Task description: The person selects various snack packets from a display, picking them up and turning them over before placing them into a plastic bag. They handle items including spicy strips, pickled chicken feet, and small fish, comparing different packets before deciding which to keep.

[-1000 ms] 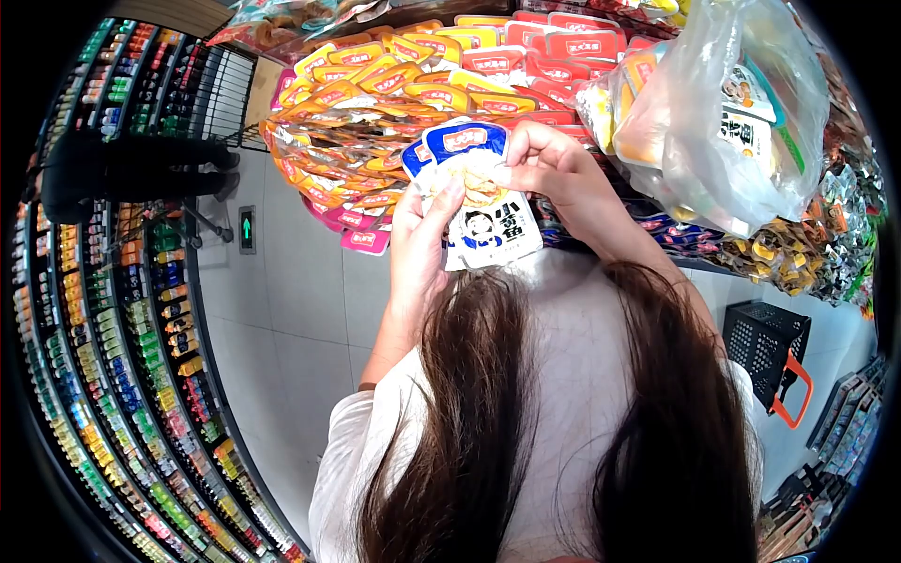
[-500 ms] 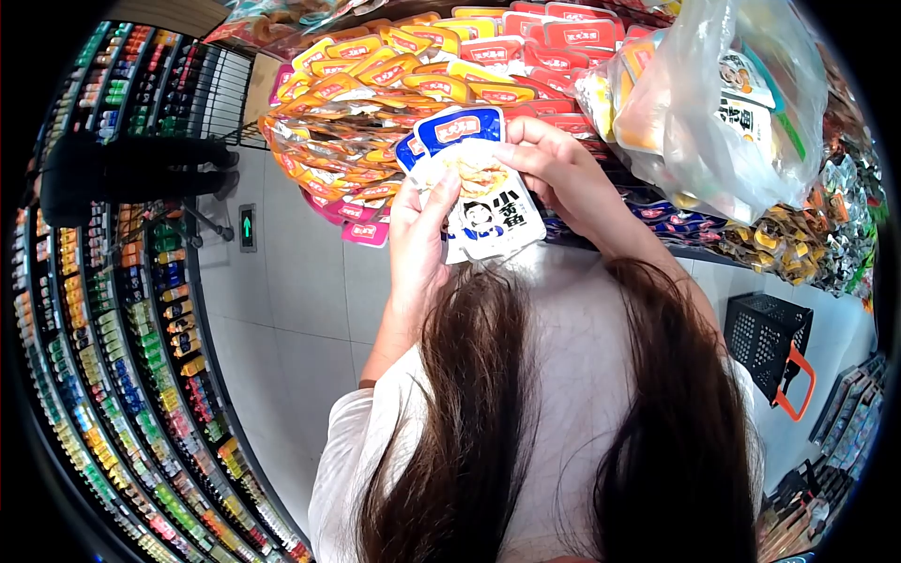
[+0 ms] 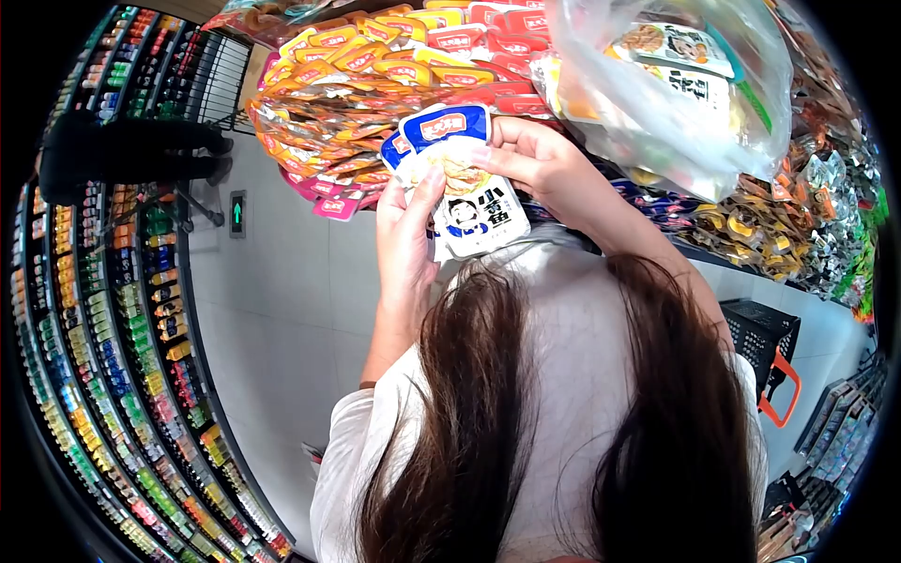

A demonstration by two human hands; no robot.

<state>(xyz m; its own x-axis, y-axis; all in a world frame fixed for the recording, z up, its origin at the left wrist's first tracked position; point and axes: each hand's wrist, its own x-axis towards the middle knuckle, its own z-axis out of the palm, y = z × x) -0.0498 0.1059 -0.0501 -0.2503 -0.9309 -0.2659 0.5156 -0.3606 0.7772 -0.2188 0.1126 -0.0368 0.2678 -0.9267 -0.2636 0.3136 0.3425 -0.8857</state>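
Observation:
Two or more blue-and-white snack packets (image 3: 483,220) overlap between my hands, the front one showing dark characters and a cartoon face. My left hand (image 3: 405,225) is closed on their left edge, thumb on the front. On the upper right edge, my right hand (image 3: 535,164) pinches the front packet. Just beyond are rows of orange and yellow packets (image 3: 347,103) and red packets (image 3: 511,45). A clear plastic bag (image 3: 676,103) holding similar white packets rests on the display to the right of my right hand.
Tall shelves of bottles (image 3: 122,375) curve along the left. A person in dark clothes (image 3: 122,159) stands by a cart there. A black basket with an orange handle (image 3: 762,328) is on the floor at right. More wrapped snacks (image 3: 751,225) fill the right side.
The display and plastic bag have shifted left in view, the bag also slightly upward. Both hands and the held packets sit slightly further left, with the same grip.

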